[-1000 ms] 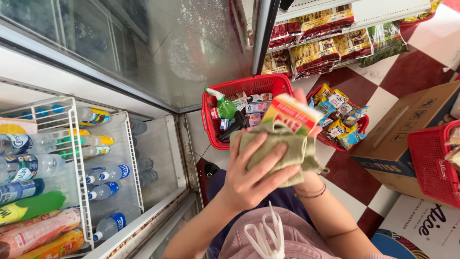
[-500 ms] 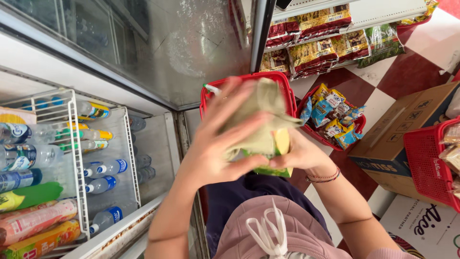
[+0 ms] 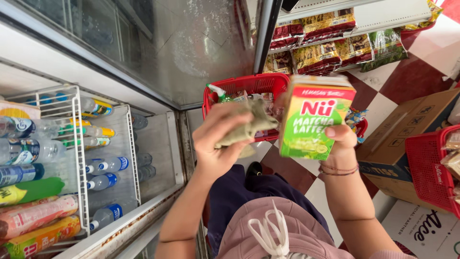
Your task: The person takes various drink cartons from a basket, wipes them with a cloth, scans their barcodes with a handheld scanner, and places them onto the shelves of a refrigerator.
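Gripping a green carton (image 3: pixel 314 122), right hand (image 3: pixel 341 144) rises; left hand (image 3: pixel 220 139) clutches cloth (image 3: pixel 247 127).

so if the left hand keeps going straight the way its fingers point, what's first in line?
Probably the green drink carton in the right hand: the left hand, gripping a cloth, points toward its side. Depth is unclear; it might pass in front.

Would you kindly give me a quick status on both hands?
Left hand grips cloth. Right hand holds green carton upright. Cloth just left of carton. Red basket behind them.
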